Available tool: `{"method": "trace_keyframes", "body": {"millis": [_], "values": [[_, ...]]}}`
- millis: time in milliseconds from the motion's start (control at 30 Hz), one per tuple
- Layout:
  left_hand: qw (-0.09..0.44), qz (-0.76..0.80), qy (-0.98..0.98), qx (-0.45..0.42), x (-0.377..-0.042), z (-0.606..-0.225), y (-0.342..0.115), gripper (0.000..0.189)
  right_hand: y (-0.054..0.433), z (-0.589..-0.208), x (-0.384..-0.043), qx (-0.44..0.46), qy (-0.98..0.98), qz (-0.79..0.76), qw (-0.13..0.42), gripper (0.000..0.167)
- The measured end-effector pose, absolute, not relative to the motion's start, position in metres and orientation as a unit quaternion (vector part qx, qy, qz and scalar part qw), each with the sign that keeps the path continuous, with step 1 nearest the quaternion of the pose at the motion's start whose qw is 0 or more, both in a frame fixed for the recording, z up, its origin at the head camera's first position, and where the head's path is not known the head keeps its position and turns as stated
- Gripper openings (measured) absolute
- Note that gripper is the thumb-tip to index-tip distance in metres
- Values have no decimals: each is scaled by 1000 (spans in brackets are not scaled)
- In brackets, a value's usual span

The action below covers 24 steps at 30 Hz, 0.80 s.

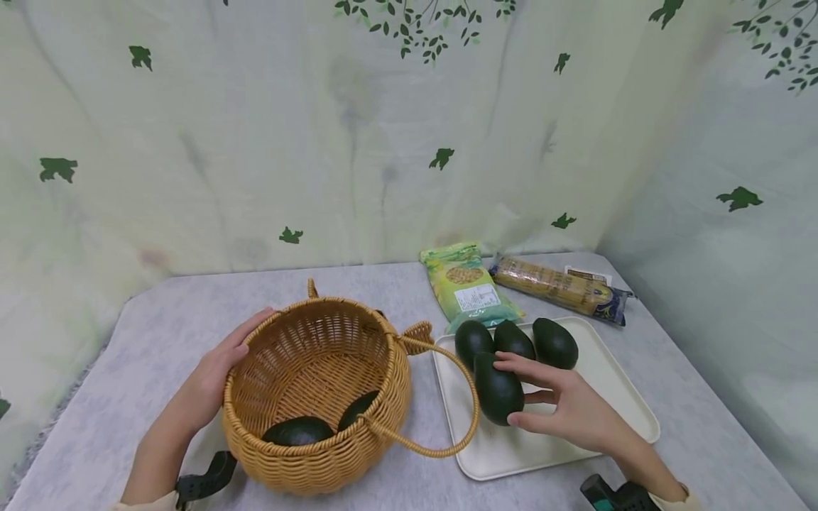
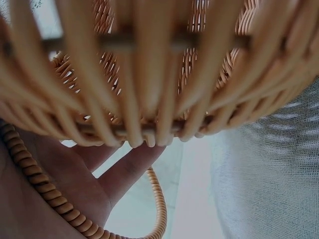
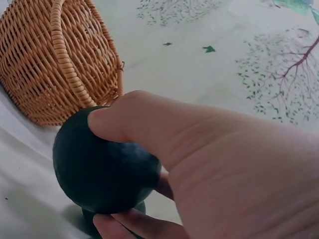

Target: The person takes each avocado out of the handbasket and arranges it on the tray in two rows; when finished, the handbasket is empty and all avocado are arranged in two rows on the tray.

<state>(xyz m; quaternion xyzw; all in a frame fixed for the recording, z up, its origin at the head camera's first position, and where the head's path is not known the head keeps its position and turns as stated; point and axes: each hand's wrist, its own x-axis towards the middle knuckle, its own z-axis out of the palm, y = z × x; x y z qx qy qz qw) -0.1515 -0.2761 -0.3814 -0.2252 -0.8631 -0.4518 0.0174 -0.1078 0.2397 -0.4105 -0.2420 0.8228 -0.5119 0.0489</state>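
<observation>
A round wicker basket [image 1: 319, 397] stands tilted toward me at the left, two dark green avocados [image 1: 298, 431] lying inside. My left hand [image 1: 211, 383] holds its rim from the left side; in the left wrist view the fingers [image 2: 132, 174] pass behind the woven rim. Over the white tray [image 1: 613, 369], my right hand [image 1: 562, 408] grips an avocado [image 1: 498, 389] between thumb and fingers. The right wrist view shows the thumb across the top of this avocado [image 3: 99, 164]. Three more avocados [image 1: 556, 343] sit at the tray's far side.
Behind the tray lie a green and yellow food bag [image 1: 469, 284] and a long packet of noodles [image 1: 556, 287]. One basket handle [image 1: 469, 419] hangs out to the right, overlapping the tray's left edge. A leaf-patterned curtain [image 1: 364, 142] encloses the table.
</observation>
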Motion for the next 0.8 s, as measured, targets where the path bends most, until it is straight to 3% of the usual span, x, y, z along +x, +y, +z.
{"method": "trace_keyframes", "body": {"millis": [533,800], "values": [[18,-447,-867,-221,-150,-383,-275,52,241,-422,-108,-233,832,-481,146,60],[19,-450,-864,-226,-150,-380,-275,52,242,-419,-108,-226,841,-472,136,65]]}}
